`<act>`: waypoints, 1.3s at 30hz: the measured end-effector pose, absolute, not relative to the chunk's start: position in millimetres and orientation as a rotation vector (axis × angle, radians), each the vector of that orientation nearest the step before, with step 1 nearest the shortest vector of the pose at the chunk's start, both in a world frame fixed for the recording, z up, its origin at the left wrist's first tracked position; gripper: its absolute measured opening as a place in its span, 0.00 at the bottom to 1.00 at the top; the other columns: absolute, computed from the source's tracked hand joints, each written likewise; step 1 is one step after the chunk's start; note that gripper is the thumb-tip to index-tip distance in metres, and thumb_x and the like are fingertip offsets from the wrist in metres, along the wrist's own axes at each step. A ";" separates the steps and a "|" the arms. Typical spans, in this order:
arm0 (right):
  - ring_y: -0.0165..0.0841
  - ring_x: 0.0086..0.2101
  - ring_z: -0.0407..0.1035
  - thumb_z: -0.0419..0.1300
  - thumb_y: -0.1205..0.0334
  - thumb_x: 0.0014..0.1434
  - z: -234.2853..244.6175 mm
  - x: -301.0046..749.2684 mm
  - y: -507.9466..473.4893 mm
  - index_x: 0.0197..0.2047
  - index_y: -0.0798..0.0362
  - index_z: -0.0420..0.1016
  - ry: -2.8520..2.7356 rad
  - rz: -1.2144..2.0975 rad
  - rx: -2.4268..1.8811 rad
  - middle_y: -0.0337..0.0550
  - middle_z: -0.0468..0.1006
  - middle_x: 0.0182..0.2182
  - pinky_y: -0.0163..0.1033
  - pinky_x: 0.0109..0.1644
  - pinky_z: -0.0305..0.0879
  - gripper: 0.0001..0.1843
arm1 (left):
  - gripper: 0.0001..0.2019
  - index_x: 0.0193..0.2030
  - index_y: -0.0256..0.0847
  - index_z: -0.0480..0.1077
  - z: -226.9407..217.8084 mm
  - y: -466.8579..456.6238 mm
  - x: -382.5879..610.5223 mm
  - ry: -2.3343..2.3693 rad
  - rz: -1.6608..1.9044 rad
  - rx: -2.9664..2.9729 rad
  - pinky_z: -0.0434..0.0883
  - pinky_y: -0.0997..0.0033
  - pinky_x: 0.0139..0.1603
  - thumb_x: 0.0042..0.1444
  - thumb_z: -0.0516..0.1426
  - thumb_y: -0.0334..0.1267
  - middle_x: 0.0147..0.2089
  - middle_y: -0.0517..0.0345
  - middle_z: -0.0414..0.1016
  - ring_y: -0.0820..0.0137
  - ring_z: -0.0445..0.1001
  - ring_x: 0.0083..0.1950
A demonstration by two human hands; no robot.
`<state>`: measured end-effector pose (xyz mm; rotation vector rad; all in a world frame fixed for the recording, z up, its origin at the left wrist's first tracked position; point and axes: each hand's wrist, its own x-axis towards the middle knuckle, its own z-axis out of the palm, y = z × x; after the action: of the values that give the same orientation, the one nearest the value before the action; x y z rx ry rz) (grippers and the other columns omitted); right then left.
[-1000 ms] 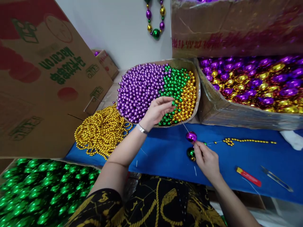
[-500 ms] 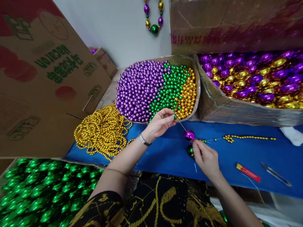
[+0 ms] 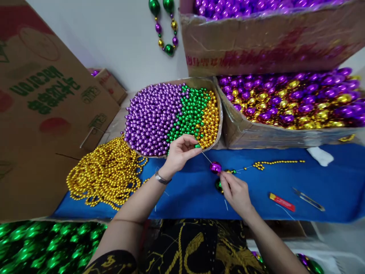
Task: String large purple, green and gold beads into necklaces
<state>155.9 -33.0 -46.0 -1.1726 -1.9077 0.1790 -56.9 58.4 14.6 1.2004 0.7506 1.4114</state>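
Note:
Near the front edge of the bead box, my left hand point(image 3: 182, 151) pinches a small green bead point(image 3: 197, 145) between its fingertips. A thin pale string point(image 3: 207, 156) runs taut from there to a large shiny purple bead point(image 3: 215, 167). My right hand point(image 3: 235, 190) is closed on the string right at the purple bead's lower side. Below that bead, a large green bead point(image 3: 218, 185) hangs partly hidden behind the right fingers. Farther right, a strand of small gold beads point(image 3: 279, 163) lies on the blue cloth, with small green and gold beads on string at its near end.
A box of small beads point(image 3: 219, 131) holds purple, green and gold ones. Gold bead strands point(image 3: 99, 173) are heaped at left. A red-yellow packet point(image 3: 281, 201), metal thread snips point(image 3: 309, 199) and white cloth point(image 3: 321, 156) lie right. Larger boxes of beads point(image 3: 256, 139) stand behind; a necklace point(image 3: 169, 49) hangs on the wall.
The camera view has shifted, so most things appear farther left, and more of the upper right box shows. Both hands keep their hold, with the string still stretched between them.

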 end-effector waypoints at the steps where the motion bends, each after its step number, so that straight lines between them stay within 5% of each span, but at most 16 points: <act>1: 0.31 0.30 0.77 0.53 0.67 0.68 -46.3 156.6 -32.8 0.44 0.53 0.75 -1.899 0.198 -1.186 0.42 0.82 0.33 0.34 0.35 0.72 0.09 | 0.14 0.35 0.39 0.75 16.0 59.8 -55.0 0.738 1.418 1.247 0.72 0.81 0.39 0.42 0.72 0.29 0.38 0.62 0.73 0.80 0.73 0.38; 11: 0.32 0.34 0.77 0.50 0.64 0.70 -50.7 171.5 -30.6 0.45 0.52 0.73 -1.816 0.275 -1.282 0.43 0.81 0.35 0.35 0.39 0.71 0.10 | 0.15 0.42 0.39 0.73 30.1 61.4 -28.9 0.744 1.207 1.535 0.74 0.77 0.40 0.48 0.70 0.34 0.38 0.59 0.75 0.76 0.74 0.38; 14: 0.33 0.34 0.77 0.48 0.62 0.70 -52.8 178.2 -29.7 0.47 0.53 0.71 -1.742 0.349 -1.358 0.45 0.81 0.35 0.36 0.38 0.71 0.12 | 0.21 0.50 0.40 0.72 48.2 70.9 -14.4 0.584 1.056 1.690 0.75 0.69 0.48 0.50 0.69 0.39 0.47 0.53 0.77 0.70 0.77 0.46; 17: 0.31 0.29 0.75 0.47 0.61 0.70 -56.0 185.6 -28.4 0.44 0.52 0.70 -1.642 0.487 -1.387 0.41 0.79 0.30 0.33 0.34 0.70 0.11 | 0.15 0.52 0.40 0.71 74.6 109.8 18.4 0.575 1.143 1.835 0.74 0.66 0.53 0.60 0.60 0.41 0.51 0.50 0.77 0.69 0.76 0.51; 20: 0.28 0.27 0.74 0.48 0.61 0.70 -57.5 191.3 -27.2 0.38 0.50 0.69 -1.584 0.547 -1.347 0.38 0.77 0.27 0.31 0.33 0.69 0.11 | 0.11 0.51 0.38 0.71 97.3 171.5 71.7 0.709 1.117 2.236 0.72 0.66 0.50 0.63 0.56 0.35 0.46 0.51 0.77 0.68 0.75 0.47; 27: 0.26 0.24 0.72 0.48 0.62 0.70 -52.7 199.0 -25.8 0.35 0.50 0.68 -1.560 0.496 -1.342 0.36 0.76 0.25 0.29 0.30 0.67 0.11 | 0.24 0.60 0.39 0.71 98.8 257.6 174.0 1.142 0.345 2.911 0.70 0.53 0.49 0.59 0.49 0.20 0.55 0.36 0.72 0.50 0.72 0.56; 33: 0.27 0.24 0.73 0.49 0.62 0.70 -45.9 201.6 -25.5 0.36 0.51 0.69 -1.584 0.457 -1.338 0.37 0.77 0.26 0.30 0.29 0.67 0.12 | 0.14 0.46 0.34 0.77 100.7 247.3 150.7 0.858 0.838 2.371 0.68 0.55 0.55 0.52 0.62 0.23 0.45 0.43 0.75 0.55 0.74 0.52; 39: 0.30 0.24 0.74 0.53 0.63 0.68 -39.3 196.3 -31.3 0.42 0.52 0.74 -1.683 0.307 -1.279 0.39 0.79 0.27 0.32 0.32 0.71 0.08 | 0.20 0.56 0.47 0.70 79.3 149.9 33.0 0.485 0.944 1.339 0.76 0.64 0.47 0.58 0.63 0.45 0.47 0.55 0.76 0.66 0.79 0.45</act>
<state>196.3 -31.3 -39.3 -1.2792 -1.6833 0.3067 33.0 149.9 79.3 1.3392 0.4846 0.9442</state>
